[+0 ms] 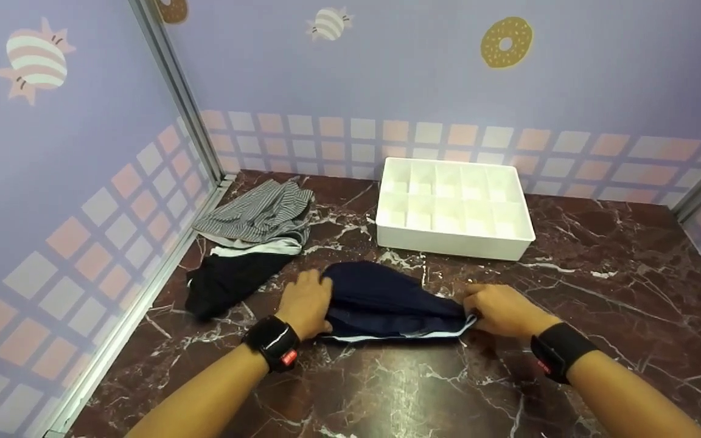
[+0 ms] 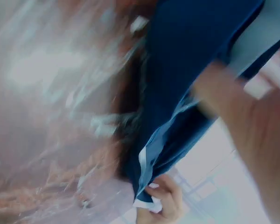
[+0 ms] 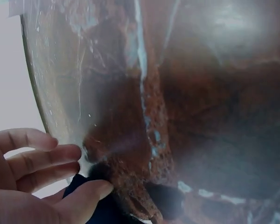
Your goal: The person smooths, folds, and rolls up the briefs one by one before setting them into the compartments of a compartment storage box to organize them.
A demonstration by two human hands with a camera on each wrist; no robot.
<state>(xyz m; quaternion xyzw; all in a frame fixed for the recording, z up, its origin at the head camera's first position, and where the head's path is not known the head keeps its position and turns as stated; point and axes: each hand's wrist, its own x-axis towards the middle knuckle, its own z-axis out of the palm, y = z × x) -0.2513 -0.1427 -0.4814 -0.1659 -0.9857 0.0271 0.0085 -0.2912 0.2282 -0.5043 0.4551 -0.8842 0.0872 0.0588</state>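
Observation:
A dark navy garment (image 1: 387, 298) with a white-edged strip along its near side lies folded on the marble-patterned table (image 1: 405, 389). My left hand (image 1: 306, 304) grips it at its left end; in the left wrist view that hand (image 2: 238, 100) is blurred over the cloth. At the opposite end, my right hand (image 1: 499, 309) pinches the corner where the white edging ends. The right wrist view shows navy cloth (image 3: 100, 205) between the thumb and the fingers. What kind of garment it is stays hidden by the folds.
Behind the garment stands a white divided box (image 1: 457, 240) with several compartments. To the left lie a grey striped garment (image 1: 259, 213) and a black garment (image 1: 235, 280), close together. Patterned panels (image 1: 350, 79) wall the table at the back and sides.

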